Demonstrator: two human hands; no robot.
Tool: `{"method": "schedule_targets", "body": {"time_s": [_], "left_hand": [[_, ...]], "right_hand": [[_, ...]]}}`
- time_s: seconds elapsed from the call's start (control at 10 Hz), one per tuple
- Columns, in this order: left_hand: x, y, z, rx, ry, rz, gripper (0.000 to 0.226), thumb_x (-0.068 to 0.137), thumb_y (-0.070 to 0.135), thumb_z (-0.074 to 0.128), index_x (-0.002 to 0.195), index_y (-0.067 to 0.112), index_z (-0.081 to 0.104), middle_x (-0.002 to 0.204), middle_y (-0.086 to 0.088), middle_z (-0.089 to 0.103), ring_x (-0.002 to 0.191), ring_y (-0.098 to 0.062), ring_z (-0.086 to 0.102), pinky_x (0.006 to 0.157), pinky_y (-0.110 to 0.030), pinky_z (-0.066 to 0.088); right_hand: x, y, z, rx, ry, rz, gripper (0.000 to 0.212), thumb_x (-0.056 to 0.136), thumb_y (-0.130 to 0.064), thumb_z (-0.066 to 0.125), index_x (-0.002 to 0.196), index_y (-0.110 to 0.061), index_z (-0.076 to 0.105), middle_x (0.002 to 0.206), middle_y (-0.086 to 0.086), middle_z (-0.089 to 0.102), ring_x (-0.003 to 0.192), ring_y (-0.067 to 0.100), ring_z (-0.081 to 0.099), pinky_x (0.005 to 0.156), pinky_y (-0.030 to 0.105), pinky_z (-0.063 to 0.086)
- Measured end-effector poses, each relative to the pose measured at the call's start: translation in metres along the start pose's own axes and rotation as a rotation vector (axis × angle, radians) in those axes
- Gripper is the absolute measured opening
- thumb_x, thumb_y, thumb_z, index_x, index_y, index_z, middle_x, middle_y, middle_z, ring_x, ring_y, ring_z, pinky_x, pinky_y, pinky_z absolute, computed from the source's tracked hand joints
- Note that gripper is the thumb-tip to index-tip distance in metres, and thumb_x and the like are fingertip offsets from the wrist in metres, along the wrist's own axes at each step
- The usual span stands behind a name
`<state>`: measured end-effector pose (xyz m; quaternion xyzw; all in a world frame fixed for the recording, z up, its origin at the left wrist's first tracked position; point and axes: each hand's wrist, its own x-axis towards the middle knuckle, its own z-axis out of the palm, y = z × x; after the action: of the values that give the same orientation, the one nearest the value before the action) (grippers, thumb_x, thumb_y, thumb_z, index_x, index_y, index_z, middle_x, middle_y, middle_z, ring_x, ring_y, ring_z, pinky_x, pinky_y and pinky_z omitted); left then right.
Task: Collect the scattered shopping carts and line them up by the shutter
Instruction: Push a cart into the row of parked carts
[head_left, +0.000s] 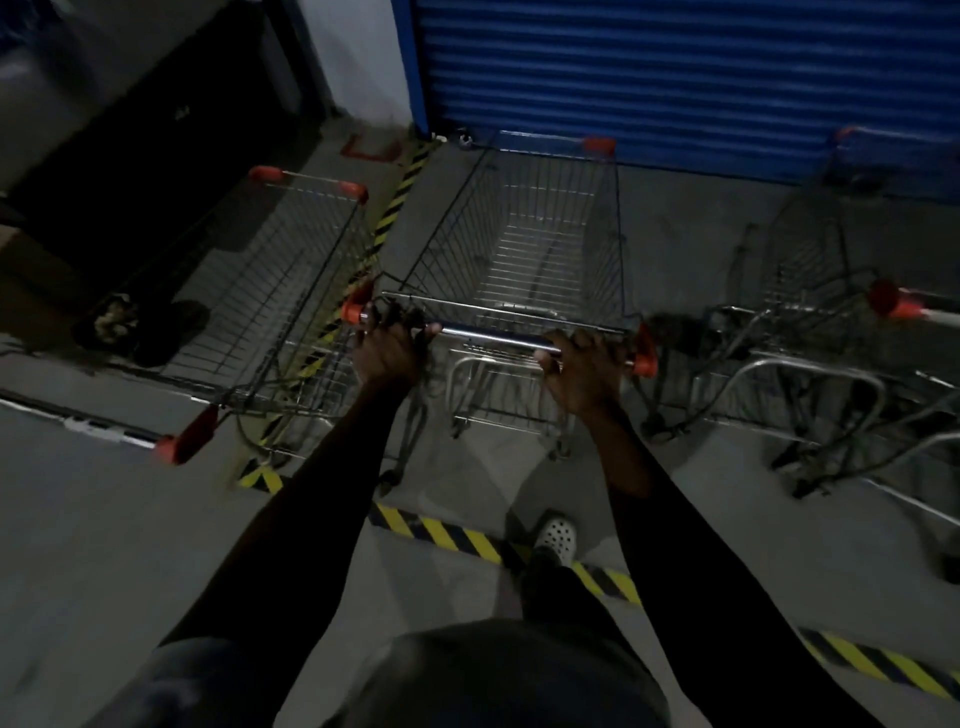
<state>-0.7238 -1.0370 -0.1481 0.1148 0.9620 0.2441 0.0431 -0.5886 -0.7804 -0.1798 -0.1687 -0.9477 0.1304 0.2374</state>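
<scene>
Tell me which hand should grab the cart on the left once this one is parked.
Left, probably. The left hand grips the middle cart's handle at the end next to the left cart; the right hand grips the far end, so it would have to cross over.

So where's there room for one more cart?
Bare floor shows between the middle cart and the right cart, up by the blue shutter. More bare floor lies on the near side of the left cart. It is crowded where the left hand grips the handle, close beside the left cart.
</scene>
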Motion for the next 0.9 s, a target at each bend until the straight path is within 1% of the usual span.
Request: {"method": "schedule_targets", "body": {"time_s": [0.1, 0.2, 0.3, 0.4, 0.5, 0.6, 0.7, 0.8, 0.9], "left_hand": [[-0.035, -0.004, -0.019, 0.179, 0.099, 0.079, 0.065, 0.092, 0.079, 0.033, 0.127, 0.034, 0.065, 0.15, -0.003, 0.051, 0.144, -0.035, 0.041, 0.099, -0.053, 0.05], [-0.071, -0.022, -0.022, 0.209, 0.14, 0.133, 0.048, 0.098, 0.067, 0.044, 0.126, 0.035, 0.065, 0.152, -0.001, 0.049, 0.149, -0.034, 0.034, 0.093, -0.056, 0.052], [-0.089, -0.041, -0.026, 0.209, 0.119, 0.112, 0.045, 0.099, 0.065, 0.043, 0.129, 0.038, 0.062, 0.154, 0.001, 0.045, 0.151, -0.032, 0.03, 0.094, -0.058, 0.051], [-0.109, -0.059, -0.03, 0.191, 0.139, 0.148, 0.045, 0.1, 0.065, 0.041, 0.129, 0.037, 0.061, 0.153, 0.002, 0.044, 0.15, -0.034, 0.03, 0.097, -0.059, 0.051], [-0.133, -0.071, -0.035, 0.131, 0.182, 0.172, 0.044, 0.101, 0.056, 0.049, 0.132, 0.029, 0.064, 0.154, -0.005, 0.048, 0.15, -0.039, 0.029, 0.104, -0.058, 0.048], [-0.154, -0.081, -0.041, 0.104, 0.205, 0.133, 0.045, 0.099, 0.06, 0.048, 0.133, 0.034, 0.063, 0.155, -0.001, 0.048, 0.152, -0.037, 0.027, 0.101, -0.055, 0.049], [-0.168, -0.098, -0.041, 0.044, 0.255, 0.223, 0.039, 0.1, 0.055, 0.052, 0.132, 0.034, 0.06, 0.152, -0.008, 0.052, 0.148, -0.042, 0.034, 0.102, -0.055, 0.05], [-0.175, -0.107, -0.037, 0.024, 0.303, 0.272, 0.038, 0.1, 0.052, 0.053, 0.127, 0.027, 0.064, 0.145, -0.016, 0.057, 0.141, -0.049, 0.042, 0.103, -0.057, 0.049], [-0.183, -0.107, -0.04, 0.015, 0.267, 0.22, 0.044, 0.1, 0.058, 0.051, 0.127, 0.027, 0.066, 0.147, -0.01, 0.056, 0.143, -0.046, 0.041, 0.097, -0.056, 0.053]], "right_hand": [[-0.032, -0.011, -0.007, 0.011, -0.041, 0.004, 0.049, 0.092, -0.056, 0.04, 0.114, -0.026, 0.073, 0.105, 0.01, 0.069, 0.106, 0.041, 0.062, 0.097, 0.057, 0.041], [-0.063, -0.023, -0.01, -0.013, -0.022, -0.004, 0.046, 0.095, -0.055, 0.042, 0.117, -0.027, 0.07, 0.105, 0.01, 0.068, 0.105, 0.042, 0.062, 0.094, 0.06, 0.046], [-0.092, -0.038, -0.017, 0.016, -0.015, -0.024, 0.045, 0.097, -0.053, 0.042, 0.118, -0.024, 0.069, 0.106, 0.013, 0.067, 0.105, 0.044, 0.061, 0.092, 0.061, 0.047], [-0.116, -0.057, -0.023, -0.037, 0.026, -0.036, 0.045, 0.097, -0.053, 0.043, 0.115, -0.023, 0.071, 0.104, 0.01, 0.069, 0.104, 0.04, 0.063, 0.096, 0.057, 0.04], [-0.138, -0.075, -0.029, -0.031, 0.01, -0.027, 0.047, 0.098, -0.054, 0.042, 0.112, -0.021, 0.072, 0.102, 0.009, 0.069, 0.102, 0.039, 0.063, 0.09, 0.054, 0.042], [-0.158, -0.087, -0.034, -0.067, 0.03, -0.024, 0.047, 0.101, -0.055, 0.039, 0.112, -0.022, 0.072, 0.099, 0.008, 0.068, 0.101, 0.035, 0.062, 0.089, 0.048, 0.038], [-0.174, -0.099, -0.042, -0.085, 0.036, -0.035, 0.046, 0.101, -0.053, 0.04, 0.115, -0.023, 0.072, 0.101, 0.005, 0.069, 0.101, 0.032, 0.061, 0.089, 0.043, 0.029], [-0.183, -0.101, -0.047, -0.094, 0.041, -0.051, 0.04, 0.1, -0.052, 0.044, 0.113, -0.025, 0.071, 0.1, 0.004, 0.069, 0.1, 0.031, 0.061, 0.088, 0.042, 0.028], [-0.189, -0.101, -0.047, -0.073, 0.029, -0.051, 0.039, 0.1, -0.052, 0.046, 0.113, -0.025, 0.071, 0.1, 0.005, 0.07, 0.1, 0.032, 0.061, 0.088, 0.045, 0.033]]}}
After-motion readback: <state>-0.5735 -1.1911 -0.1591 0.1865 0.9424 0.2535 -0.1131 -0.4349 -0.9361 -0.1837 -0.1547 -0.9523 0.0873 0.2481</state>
